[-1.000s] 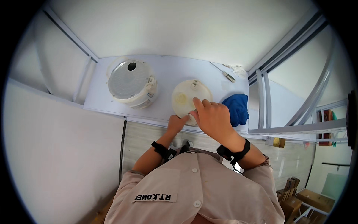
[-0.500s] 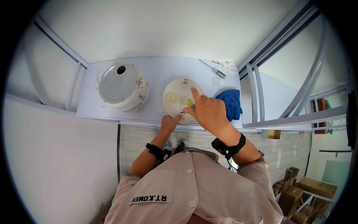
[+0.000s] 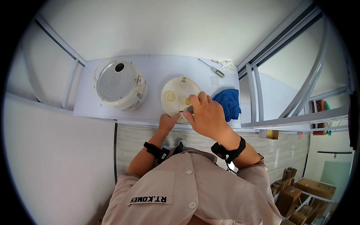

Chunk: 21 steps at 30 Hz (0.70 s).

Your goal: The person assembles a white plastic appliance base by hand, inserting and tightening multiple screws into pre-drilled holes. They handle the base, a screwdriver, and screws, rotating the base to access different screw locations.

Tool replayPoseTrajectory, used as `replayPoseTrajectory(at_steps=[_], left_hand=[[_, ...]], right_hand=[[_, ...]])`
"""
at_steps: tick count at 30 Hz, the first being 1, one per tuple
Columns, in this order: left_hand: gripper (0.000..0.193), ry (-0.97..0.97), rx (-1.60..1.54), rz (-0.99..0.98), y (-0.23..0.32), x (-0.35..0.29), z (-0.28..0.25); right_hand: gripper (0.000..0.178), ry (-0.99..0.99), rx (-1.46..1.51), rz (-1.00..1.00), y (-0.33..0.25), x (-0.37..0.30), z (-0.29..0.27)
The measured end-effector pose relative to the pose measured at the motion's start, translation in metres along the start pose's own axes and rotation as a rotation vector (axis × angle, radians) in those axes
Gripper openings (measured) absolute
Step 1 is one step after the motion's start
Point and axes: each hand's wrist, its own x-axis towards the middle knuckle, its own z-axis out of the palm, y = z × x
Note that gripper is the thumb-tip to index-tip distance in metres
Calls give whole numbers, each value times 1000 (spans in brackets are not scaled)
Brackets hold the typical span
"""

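We find a round cream-coloured lid point(image 3: 176, 98) lying flat on the white table point(image 3: 157, 71), close to the near edge and just ahead of the person. Its upper face shows small raised fittings, one near its centre-left and one at about its three o'clock.

The left hand point(image 3: 167, 122) sits at the lid's six o'clock, fingers curled against the rim at the table edge; it grips the rim, though how firmly we cannot tell. The right hand point(image 3: 205, 114) lies over the lid's four o'clock sector, fingers bent and closed on a small dark tool point(image 3: 187, 110) whose tip meets the lid surface. What kind of tool it is we cannot tell, as the fingers cover most of it. Both wrists carry black bands.

At the lid's nine o'clock, near but apart from it, stands a white rice cooker point(image 3: 120, 84), seen from above with a grey perforated top and a dark round hole. At the lid's three o'clock, just beside the right hand, lies a crumpled blue cloth point(image 3: 228, 103). At the lid's one o'clock, towards the far edge, rests a screwdriver point(image 3: 215, 69), with a crumpled white rag point(image 3: 227, 65) just beyond it.
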Motion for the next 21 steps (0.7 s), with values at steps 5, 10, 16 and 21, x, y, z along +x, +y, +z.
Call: replayPoseTrajectory(at_steps=[5, 10, 16, 21], left_hand=[[44, -5, -11, 13, 1, 2, 1], [43, 12, -4, -24, -2, 1, 2], [45, -1, 23, 3, -5, 3, 2], [46, 13, -4, 33, -13, 6, 2]], right_hand=[[44, -96, 62, -60, 2, -3, 11], [47, -332, -75, 218, -8, 9, 5], [44, -33, 111, -102, 5, 1, 12], [40, -353, -12, 170, -8, 7, 2]])
